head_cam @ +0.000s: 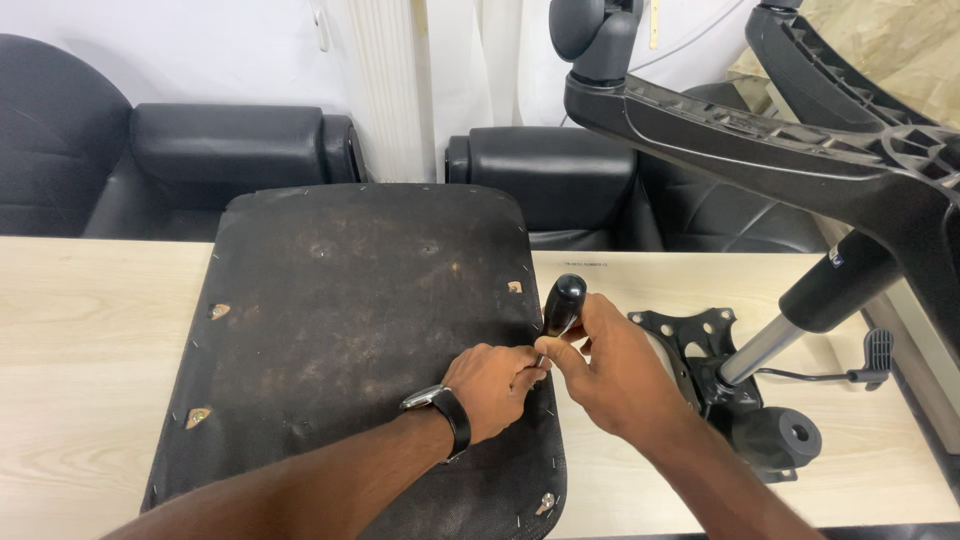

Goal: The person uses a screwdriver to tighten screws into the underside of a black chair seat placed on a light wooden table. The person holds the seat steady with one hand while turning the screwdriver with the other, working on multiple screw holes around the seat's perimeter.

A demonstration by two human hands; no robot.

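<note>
An upturned chair seat (340, 320), covered in worn black fabric stapled at the edges, lies on a pale wooden table (80, 320). My right hand (610, 365) grips a black-handled screwdriver (562, 303), its tip down at the seat's right edge. My left hand (495, 385), with a black wristwatch (445, 415), pinches at the same spot beside the tip. What my left fingers hold is hidden.
A black chair tilt mechanism (700, 350) with a gas cylinder (800, 310) and lever (876, 350) lies on the table at right. The upturned chair base (760, 130) with a castor (595, 35) looms above. Black armchairs (230, 150) stand behind the table.
</note>
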